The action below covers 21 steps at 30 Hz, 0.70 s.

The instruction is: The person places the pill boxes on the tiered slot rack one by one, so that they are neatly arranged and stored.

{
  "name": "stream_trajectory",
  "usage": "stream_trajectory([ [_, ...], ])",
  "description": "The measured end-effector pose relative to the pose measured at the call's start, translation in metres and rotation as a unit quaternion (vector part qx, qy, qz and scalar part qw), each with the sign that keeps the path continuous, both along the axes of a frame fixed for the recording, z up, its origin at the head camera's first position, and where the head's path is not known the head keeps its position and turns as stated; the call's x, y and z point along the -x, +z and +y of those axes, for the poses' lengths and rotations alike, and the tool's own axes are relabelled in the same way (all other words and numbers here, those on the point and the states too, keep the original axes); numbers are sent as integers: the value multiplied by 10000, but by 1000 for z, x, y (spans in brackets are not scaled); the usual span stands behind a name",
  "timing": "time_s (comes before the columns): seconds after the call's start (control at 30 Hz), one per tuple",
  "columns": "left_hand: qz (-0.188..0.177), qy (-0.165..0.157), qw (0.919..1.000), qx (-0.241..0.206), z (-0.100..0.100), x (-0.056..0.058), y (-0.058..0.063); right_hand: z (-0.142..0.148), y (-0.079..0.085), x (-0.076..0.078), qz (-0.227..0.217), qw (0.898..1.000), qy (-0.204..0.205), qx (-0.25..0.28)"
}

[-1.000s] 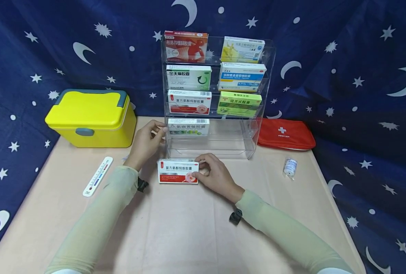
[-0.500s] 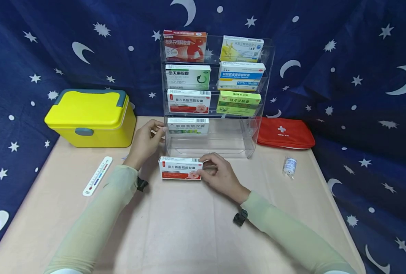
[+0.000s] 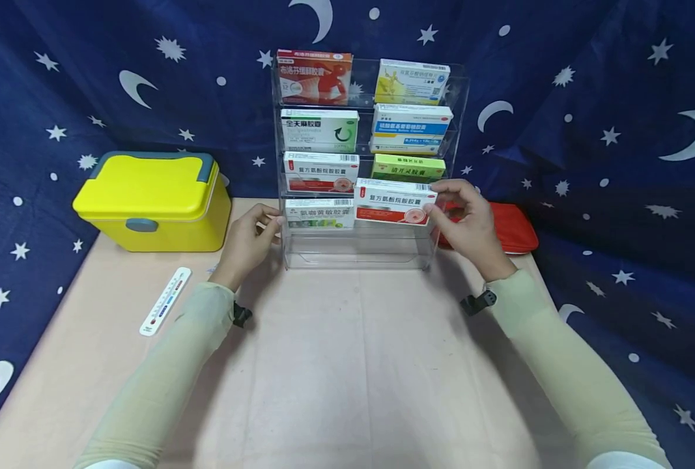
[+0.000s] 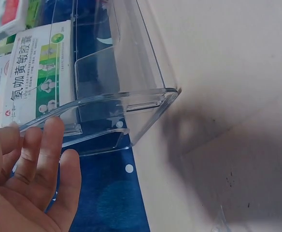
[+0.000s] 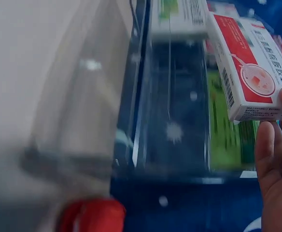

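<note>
My right hand (image 3: pixel 469 227) pinches a white-and-red medicine box (image 3: pixel 391 200) by its right end, in front of the clear display rack (image 3: pixel 355 264). The box overlaps the lower part of the green medicine box (image 3: pixel 408 167) and stands right of the grey-lettered box (image 3: pixel 320 215) in the lowest filled row. In the right wrist view thumb and fingers are at one end of the held box (image 5: pixel 252 72). My left hand (image 3: pixel 247 244) grips the rack's left side edge; in the left wrist view its fingers (image 4: pixel 53 137) lie against the clear panel.
Several medicine boxes, including a red box (image 3: pixel 314 78), fill the upper rows. A yellow case (image 3: pixel 150 205) stands left, a thermometer (image 3: pixel 165 301) lies before it. The red first-aid pouch (image 3: pixel 514 228) sits right, partly behind my right hand.
My right hand has lifted the white-and-red medicine box off the table, up and rightward to the rack. My left hand stays at the rack's left edge. The small wrapped roll is now hidden.
</note>
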<state>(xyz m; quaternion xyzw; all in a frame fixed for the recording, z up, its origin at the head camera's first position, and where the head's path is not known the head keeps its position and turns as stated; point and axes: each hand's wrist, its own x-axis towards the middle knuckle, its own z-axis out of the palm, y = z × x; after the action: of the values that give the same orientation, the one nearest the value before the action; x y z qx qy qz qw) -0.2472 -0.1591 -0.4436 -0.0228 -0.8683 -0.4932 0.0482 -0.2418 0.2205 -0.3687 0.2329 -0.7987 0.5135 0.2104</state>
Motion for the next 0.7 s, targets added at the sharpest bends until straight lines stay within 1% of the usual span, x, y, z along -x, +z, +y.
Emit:
stream_trajectory([
  [0.07, 13, -5, 10000, -22, 0, 0, 0, 6, 4, 7, 103, 9994, -103, -301],
  [0.13, -2, -17, 10000, -39, 0, 0, 0, 11, 2, 14, 217, 9980, -131, -577],
  [0.27, -37, -50, 10000, -44, 0, 0, -1, 22, -15, 33, 290, 9942, -184, -1016],
  [0.37, -32, -60, 10000, -62, 0, 0, -1, 27, -26, 43, 354, 9906, -268, -1296],
  [0.43, -18, -44, 10000, -48, 0, 0, -1, 27, -29, 45, 445, 9871, -361, -1497],
  [0.53, -34, -35, 10000, -46, 1, 0, -1, 26, -30, 44, 554, 9798, -569, -1837],
  [0.7, -81, -13, 10000, -32, 0, 0, 0, 27, -30, 39, 531, 9691, -838, -2257],
])
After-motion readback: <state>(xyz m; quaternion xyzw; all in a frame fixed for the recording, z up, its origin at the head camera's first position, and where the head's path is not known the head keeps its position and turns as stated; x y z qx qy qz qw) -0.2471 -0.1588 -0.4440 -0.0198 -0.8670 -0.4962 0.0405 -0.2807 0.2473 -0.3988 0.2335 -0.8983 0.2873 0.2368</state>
